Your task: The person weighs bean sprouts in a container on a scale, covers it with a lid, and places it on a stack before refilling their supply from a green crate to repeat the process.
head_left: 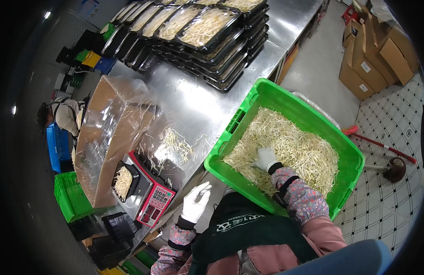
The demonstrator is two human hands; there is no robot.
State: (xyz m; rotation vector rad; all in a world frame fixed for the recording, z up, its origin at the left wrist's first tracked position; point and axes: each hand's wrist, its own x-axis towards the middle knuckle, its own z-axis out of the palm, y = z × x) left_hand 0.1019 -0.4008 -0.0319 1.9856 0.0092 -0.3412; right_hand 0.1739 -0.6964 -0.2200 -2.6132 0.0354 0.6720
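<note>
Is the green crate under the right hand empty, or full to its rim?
Neither; partly full. Pale sprouts lie inside the green crate, below its rim, and the right hand touches them.

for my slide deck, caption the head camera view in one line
A gloved right hand touches bean sprouts in a green crate, the gloved left hand near a red scale.

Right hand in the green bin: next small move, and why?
Probably close the right hand on some sprouts: it is down at the pile in the bin, while the left hand looks empty and the tray on the scale already holds some.
</note>
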